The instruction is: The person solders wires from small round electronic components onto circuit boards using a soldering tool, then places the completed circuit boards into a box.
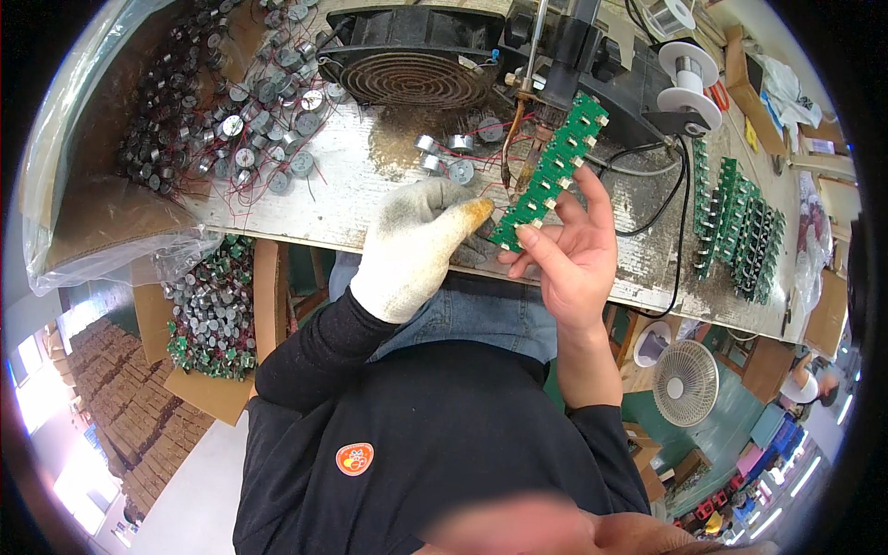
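My bare right hand (575, 245) grips a long green circuit board strip (555, 171) by its lower part, between thumb and fingers. White connectors line one edge of the strip, which slants up to the right. Close to its lower end is my left hand (421, 239), in a white glove with a yellowed fingertip. Its thumb and forefinger are pinched together; anything between them is hidden. Behind the strip stands a soldering tool (553, 106) with its tip pointing down. Several small round silver motors (461, 171) rest on the bench just beyond my left hand.
A large pile of wired motors (268, 125) covers the bench's far left, beside a black fan (412, 69). Solder wire spools (689, 83) stand at the far right, with a black cable (683, 231) below. Stacked green boards (735, 231) lie right. A box (270, 296) of parts sits below left.
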Action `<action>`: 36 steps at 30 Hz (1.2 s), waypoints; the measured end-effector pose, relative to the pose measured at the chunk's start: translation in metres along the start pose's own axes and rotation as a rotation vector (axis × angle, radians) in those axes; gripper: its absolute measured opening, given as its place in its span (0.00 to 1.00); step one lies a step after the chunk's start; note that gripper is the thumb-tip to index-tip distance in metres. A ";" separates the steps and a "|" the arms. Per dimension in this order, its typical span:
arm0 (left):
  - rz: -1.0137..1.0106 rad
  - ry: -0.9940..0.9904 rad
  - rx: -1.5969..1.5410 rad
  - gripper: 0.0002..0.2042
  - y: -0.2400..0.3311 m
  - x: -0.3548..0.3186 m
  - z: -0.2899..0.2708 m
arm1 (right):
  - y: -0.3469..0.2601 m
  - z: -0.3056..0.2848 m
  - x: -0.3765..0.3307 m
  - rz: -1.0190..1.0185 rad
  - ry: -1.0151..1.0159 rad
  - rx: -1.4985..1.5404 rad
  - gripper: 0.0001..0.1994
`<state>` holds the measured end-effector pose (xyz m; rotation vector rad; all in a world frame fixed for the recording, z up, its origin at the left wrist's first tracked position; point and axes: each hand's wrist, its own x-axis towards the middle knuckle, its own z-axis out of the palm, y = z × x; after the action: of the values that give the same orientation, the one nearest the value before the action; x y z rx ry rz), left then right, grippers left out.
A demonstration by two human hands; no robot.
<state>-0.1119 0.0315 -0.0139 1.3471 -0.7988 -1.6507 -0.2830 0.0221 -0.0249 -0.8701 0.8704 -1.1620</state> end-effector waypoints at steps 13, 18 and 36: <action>0.019 0.002 -0.082 0.09 0.007 -0.002 0.006 | -0.001 -0.001 0.000 -0.031 -0.007 -0.015 0.35; -0.035 0.011 -0.126 0.09 0.001 -0.004 -0.001 | 0.005 0.003 -0.002 -0.019 -0.001 -0.027 0.35; 0.613 0.740 1.107 0.15 0.034 -0.024 -0.088 | 0.003 -0.008 0.006 -0.052 0.093 -0.096 0.32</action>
<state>-0.0169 0.0409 0.0071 1.9453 -1.5109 -0.0765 -0.2883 0.0163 -0.0319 -0.9276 0.9915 -1.2221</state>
